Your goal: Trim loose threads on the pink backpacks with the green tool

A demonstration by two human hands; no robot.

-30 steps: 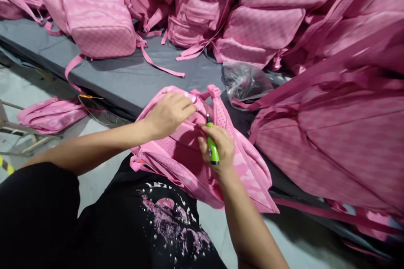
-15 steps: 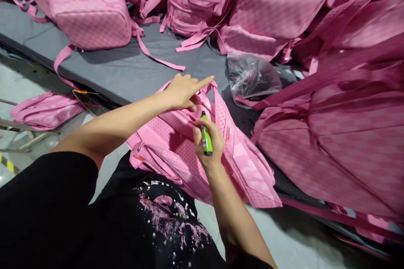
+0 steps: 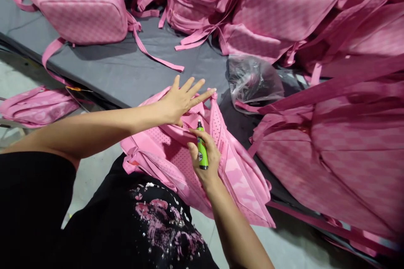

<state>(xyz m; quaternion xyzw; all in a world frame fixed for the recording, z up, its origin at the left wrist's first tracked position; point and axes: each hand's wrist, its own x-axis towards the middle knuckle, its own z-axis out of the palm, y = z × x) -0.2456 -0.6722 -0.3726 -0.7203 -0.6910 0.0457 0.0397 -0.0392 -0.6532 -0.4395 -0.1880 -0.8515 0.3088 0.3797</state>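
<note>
A pink backpack (image 3: 186, 162) with dotted mesh panels leans at the table's front edge, its strap side facing me. My left hand (image 3: 181, 103) rests across its top, fingers spread and stretched to the right near a knotted strap end. Below it, my right hand (image 3: 206, 153) grips a green marker-shaped tube (image 3: 202, 149) with black ends. The tube's narrow tip, pale at the very end, points up toward the top of the backpack. What my left thumb touches is partly hidden.
Pink checked backpacks (image 3: 85, 21) stand along the back of the grey-covered table (image 3: 132, 77), with more piled at right (image 3: 356, 151). A clear plastic bag (image 3: 254, 80) lies to the right. An orange-handled tool (image 3: 75, 88) sits at the left edge, near a pink bag (image 3: 39, 107).
My left hand has gone from partly curled with the index finger pointing to spread fingers. My right hand and the green tube have shifted slightly down and left. The view has moved slightly.
</note>
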